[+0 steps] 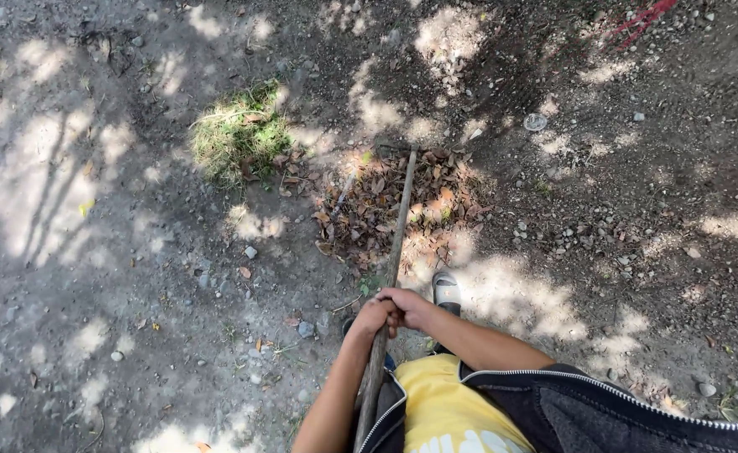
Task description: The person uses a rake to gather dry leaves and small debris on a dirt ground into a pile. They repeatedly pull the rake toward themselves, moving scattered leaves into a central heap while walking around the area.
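I look down at bare dirt ground dappled with shade. A long wooden handle (398,226) runs from my body out to a pile of dry brown leaves (390,205); its far end lies at the pile's top edge. My left hand (371,317) and my right hand (409,307) both grip the handle close together at its near part, fingers wrapped round it. The tool's head is hard to make out among the leaves. My foot in a grey sandal (446,289) stands just right of the handle.
A tuft of green grass (239,134) grows left of the leaf pile. Small stones and gravel are scattered over the ground, denser at the right. A round pale lid-like object (535,122) lies beyond the pile.
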